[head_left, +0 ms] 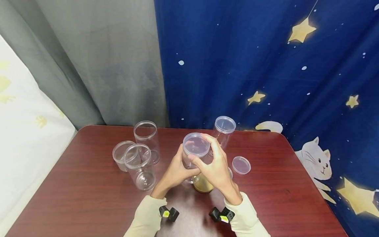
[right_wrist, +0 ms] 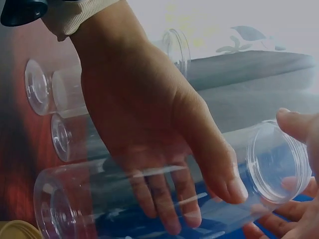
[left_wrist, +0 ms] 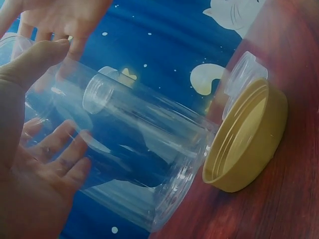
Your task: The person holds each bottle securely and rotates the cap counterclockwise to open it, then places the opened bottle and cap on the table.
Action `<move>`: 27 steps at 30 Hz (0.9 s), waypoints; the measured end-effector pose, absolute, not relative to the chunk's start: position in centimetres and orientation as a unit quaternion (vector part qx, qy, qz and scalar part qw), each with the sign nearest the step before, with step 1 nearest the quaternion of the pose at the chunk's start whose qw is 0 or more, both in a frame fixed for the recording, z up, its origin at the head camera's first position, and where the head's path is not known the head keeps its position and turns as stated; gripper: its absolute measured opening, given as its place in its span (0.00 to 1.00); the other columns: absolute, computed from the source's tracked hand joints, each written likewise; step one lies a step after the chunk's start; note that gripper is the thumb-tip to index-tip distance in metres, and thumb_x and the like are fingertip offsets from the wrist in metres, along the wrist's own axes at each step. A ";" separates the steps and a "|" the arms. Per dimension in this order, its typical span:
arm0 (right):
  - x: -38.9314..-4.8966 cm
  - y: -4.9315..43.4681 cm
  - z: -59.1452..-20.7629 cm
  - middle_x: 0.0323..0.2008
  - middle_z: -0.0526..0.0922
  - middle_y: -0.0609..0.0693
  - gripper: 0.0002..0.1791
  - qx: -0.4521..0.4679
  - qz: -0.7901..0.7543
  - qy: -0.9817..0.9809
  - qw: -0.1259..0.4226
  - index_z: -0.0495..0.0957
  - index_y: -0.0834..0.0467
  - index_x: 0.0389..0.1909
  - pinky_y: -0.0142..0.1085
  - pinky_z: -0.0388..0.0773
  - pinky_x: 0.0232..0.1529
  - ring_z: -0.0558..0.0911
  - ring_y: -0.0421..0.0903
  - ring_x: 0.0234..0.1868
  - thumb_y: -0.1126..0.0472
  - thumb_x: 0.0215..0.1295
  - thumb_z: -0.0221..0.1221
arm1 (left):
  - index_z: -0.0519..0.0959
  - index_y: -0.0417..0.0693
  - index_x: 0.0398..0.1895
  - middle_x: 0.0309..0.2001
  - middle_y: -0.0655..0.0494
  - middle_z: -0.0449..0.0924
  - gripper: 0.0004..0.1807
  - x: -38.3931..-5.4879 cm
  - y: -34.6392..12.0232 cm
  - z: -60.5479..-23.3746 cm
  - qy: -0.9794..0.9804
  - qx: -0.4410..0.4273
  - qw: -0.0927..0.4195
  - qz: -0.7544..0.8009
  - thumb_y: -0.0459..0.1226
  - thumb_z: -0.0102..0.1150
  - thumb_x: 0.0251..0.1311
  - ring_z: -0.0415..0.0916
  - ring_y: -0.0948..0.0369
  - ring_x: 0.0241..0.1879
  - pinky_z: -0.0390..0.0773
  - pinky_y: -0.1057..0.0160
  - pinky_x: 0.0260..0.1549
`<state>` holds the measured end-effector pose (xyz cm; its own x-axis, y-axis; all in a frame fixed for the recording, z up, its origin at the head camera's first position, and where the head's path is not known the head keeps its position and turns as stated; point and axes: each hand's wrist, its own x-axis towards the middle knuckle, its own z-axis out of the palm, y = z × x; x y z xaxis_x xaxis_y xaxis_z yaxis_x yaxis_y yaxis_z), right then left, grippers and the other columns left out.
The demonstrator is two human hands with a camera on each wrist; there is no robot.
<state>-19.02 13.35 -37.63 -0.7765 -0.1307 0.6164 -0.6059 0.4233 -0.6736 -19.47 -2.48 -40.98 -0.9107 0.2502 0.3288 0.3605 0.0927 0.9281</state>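
Note:
A tall clear plastic jar (head_left: 189,163) with a clear lid (head_left: 196,144) on top is held upright over the table, between both hands. My left hand (head_left: 175,171) grips the jar's body from the left, its thumb across the near side and its fingers round the far side in the left wrist view. From the right, my right hand (head_left: 215,168) holds the lid by its edge, thumb at the near rim and fingers at the far rim. Close by the jar's base lies a yellow screw lid (left_wrist: 249,142), partly hidden by the right hand in the head view.
On the left stand two tall lidless jars (head_left: 143,169) and a short clear tub (head_left: 120,158). Behind the right hand is another tall jar (head_left: 224,130). A loose clear lid (head_left: 241,165) lies right on the dark red table (head_left: 97,197); another disc edge peeks out beside the hand.

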 end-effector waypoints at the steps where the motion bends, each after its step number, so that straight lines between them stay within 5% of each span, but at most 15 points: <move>1: -19.0 13.4 -37.5 0.60 0.78 0.47 0.38 0.230 0.486 -0.808 0.241 0.70 0.52 0.65 0.40 0.73 0.59 0.77 0.46 0.59 0.58 0.53 0.74 | 0.62 0.39 0.67 0.59 0.43 0.74 0.46 -19.7 -2.5 -41.3 -0.738 -0.207 0.042 -0.641 0.27 0.75 0.43 0.74 0.54 0.56 0.75 0.63 0.56; 13: -19.6 14.6 -36.8 0.61 0.78 0.45 0.36 0.262 0.509 -0.803 0.163 0.70 0.49 0.66 0.42 0.71 0.62 0.77 0.45 0.60 0.60 0.56 0.72 | 0.62 0.53 0.67 0.59 0.53 0.74 0.46 -20.9 -2.7 -43.5 -0.727 -0.226 0.033 -0.648 0.36 0.79 0.45 0.75 0.58 0.56 0.76 0.62 0.56; 27: -20.2 16.2 -36.1 0.63 0.76 0.47 0.38 0.318 0.529 -0.783 0.078 0.68 0.51 0.68 0.39 0.71 0.63 0.76 0.48 0.61 0.66 0.57 0.70 | 0.62 0.58 0.67 0.57 0.57 0.76 0.47 -20.7 -2.7 -43.2 -0.725 -0.234 0.014 -0.648 0.35 0.79 0.43 0.76 0.59 0.55 0.75 0.60 0.57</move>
<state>-20.20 16.19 -36.07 -0.7851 -0.4163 0.4587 -0.5810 0.2383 -0.7782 -20.67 -2.67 -43.24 -0.8897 0.3217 0.3240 0.3579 0.0505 0.9324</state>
